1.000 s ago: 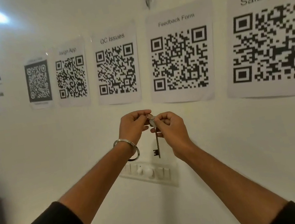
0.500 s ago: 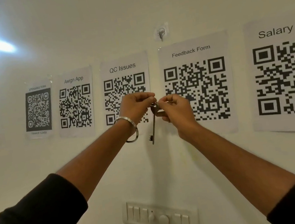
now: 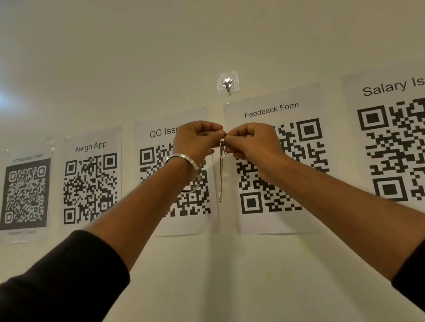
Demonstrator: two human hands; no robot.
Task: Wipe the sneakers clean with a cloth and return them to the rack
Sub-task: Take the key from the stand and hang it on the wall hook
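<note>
Both hands, left and right, pinch the ring of a long dull metal key hanging between them. Just above waits a small silver adhesive wall hook; I'd lift the ring squarely over its tip. No sneakers, cloth or rack in sight.

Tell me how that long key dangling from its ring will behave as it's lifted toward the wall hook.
The key looks like thin metal, so probably stiff and light. It hangs freely below the ring pinched by the left hand and right hand, so it will likely swing. The hook is small; threading the ring may be fiddly.
</note>
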